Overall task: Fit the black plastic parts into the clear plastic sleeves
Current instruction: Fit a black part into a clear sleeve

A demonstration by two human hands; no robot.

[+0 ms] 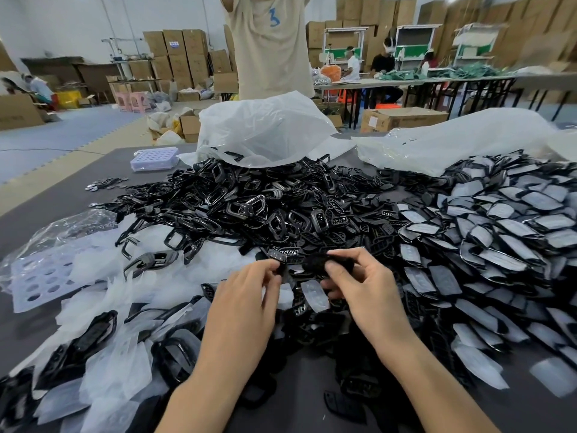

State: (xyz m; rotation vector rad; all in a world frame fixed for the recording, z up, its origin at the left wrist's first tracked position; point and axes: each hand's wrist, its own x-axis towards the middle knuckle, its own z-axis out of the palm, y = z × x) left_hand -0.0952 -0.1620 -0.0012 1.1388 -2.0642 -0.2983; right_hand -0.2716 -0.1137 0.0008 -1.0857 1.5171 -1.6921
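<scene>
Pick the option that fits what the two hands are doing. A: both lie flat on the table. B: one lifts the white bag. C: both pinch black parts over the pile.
C: the left hand and the right hand curl thumb and fingers round black parts held between them.

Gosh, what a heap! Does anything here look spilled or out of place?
Yes: black parts spill in a tangled heap from the open white bag mid-table, unlike the tidy overlapping rows on the right. Nothing looks broken.
</scene>
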